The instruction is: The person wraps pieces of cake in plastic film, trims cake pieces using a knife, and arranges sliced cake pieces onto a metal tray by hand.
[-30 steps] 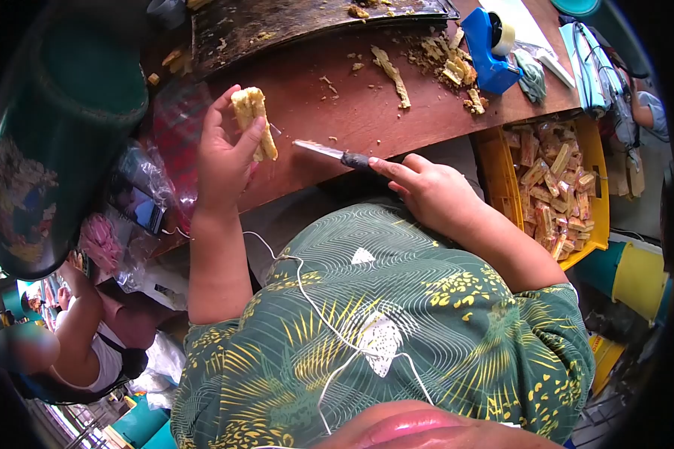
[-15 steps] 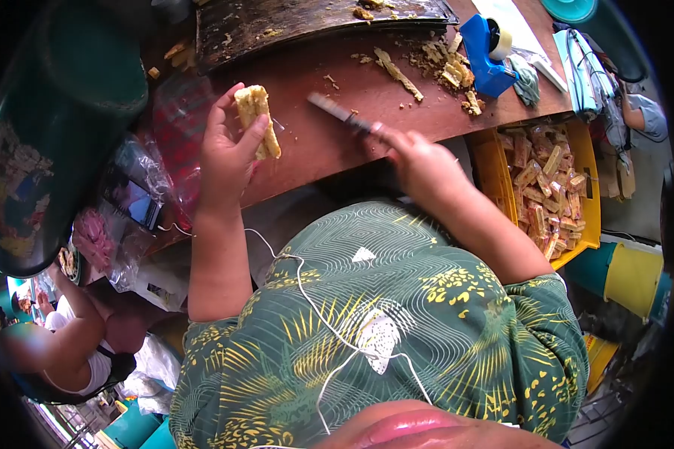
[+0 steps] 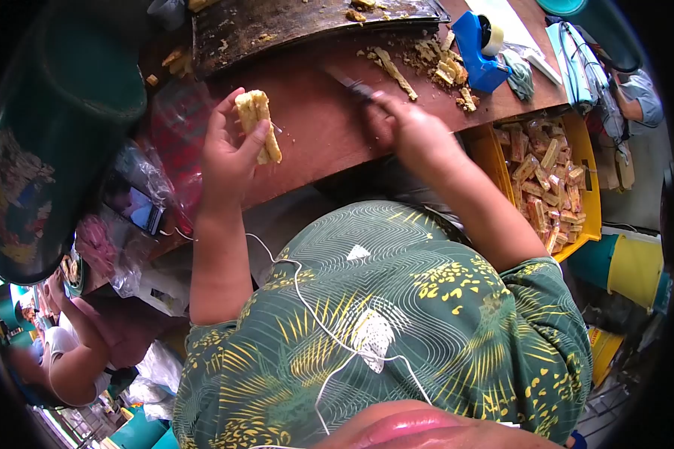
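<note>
Left hand pinches the pastry stick, thumb on the near side, fingers behind, stick roughly upright above the desk. Right hand is closed round the knife handle, blurred; exact finger placement can't be told. Blade points away from the body, apart from the stick.

Stick looks crumbly, rough along its edges: light, even thumb pressure should suit it, squeezing would likely break it. Fingertips best kept behind the face nearest the blade; short, shallow strokes seem safer than pressing hard.

Pastry scraps lie beyond the right hand, next to the blue tape dispenser. Dark baking tray ahead of both hands. Yellow crate with wrapped pieces sits right of the right forearm.
</note>
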Motion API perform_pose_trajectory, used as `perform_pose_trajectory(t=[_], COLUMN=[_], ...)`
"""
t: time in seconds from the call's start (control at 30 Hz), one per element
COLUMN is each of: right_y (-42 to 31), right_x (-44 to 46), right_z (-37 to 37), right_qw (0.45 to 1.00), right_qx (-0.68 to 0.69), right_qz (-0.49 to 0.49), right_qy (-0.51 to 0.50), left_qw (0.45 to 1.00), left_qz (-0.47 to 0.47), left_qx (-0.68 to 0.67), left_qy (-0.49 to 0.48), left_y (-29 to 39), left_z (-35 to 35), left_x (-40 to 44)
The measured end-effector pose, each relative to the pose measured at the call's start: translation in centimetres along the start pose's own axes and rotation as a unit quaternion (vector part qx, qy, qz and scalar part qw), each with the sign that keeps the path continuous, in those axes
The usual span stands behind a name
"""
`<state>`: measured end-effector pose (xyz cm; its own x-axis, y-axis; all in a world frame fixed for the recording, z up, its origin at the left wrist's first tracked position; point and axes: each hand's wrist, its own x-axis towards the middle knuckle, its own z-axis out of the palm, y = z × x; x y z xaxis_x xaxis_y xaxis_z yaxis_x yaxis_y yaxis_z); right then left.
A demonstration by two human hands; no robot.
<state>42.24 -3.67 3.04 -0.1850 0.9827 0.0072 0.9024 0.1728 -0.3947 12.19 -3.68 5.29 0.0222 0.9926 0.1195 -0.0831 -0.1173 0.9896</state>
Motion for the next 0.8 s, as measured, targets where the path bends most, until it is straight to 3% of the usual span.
perform_pose_trajectory(t=[0.03, 0.1, 0.2, 0.3, 0.4, 0.53, 0.63, 0.7, 0.8], right_y=[0.6, 4.2, -0.7, -3.9, -2.6, 0.7, -0.9, -2.9, -0.5], right_x=[0.8, 1.0, -1.7, -4.8, -4.5, -3.2, -4.8, -5.3, -4.2], right_z=[-1.4, -1.0, -4.3, -2.3, -1.5, -1.5, -1.7, -2.5, -1.3], right_qw=[0.995, 0.983, 0.984, 0.987, 0.984, 0.997, 0.991, 0.972, 0.989], right_qx=[0.021, 0.154, 0.138, 0.098, 0.091, 0.056, 0.073, 0.054, 0.054], right_qz=[0.094, 0.084, 0.109, -0.056, -0.089, -0.054, -0.095, -0.112, -0.105], right_qy=[-0.022, 0.057, -0.037, -0.116, -0.128, 0.009, -0.06, -0.199, -0.085], left_qw=[1.0, 1.0, 1.0, 0.999, 0.999, 0.999, 0.999, 0.998, 0.998], left_qz=[0.001, 0.003, -0.004, -0.016, -0.014, 0.004, -0.01, -0.022, -0.024], left_qx=[0.001, -0.005, -0.005, -0.029, -0.038, -0.034, -0.034, -0.054, -0.048], left_qy=[0.001, 0.01, 0.025, 0.024, 0.018, 0.02, 0.033, 0.02, 0.013], left_y=[0.1, -0.2, -0.6, -0.8, -0.4, 0.0, -0.9, -1.4, -1.1], left_z=[-0.2, -0.9, -1.4, -1.0, -0.2, -0.7, -0.7, -0.4, -0.1], left_x=[-0.1, -0.4, -0.2, -0.2, 0.1, -0.1, 0.0, -0.1, -0.2])
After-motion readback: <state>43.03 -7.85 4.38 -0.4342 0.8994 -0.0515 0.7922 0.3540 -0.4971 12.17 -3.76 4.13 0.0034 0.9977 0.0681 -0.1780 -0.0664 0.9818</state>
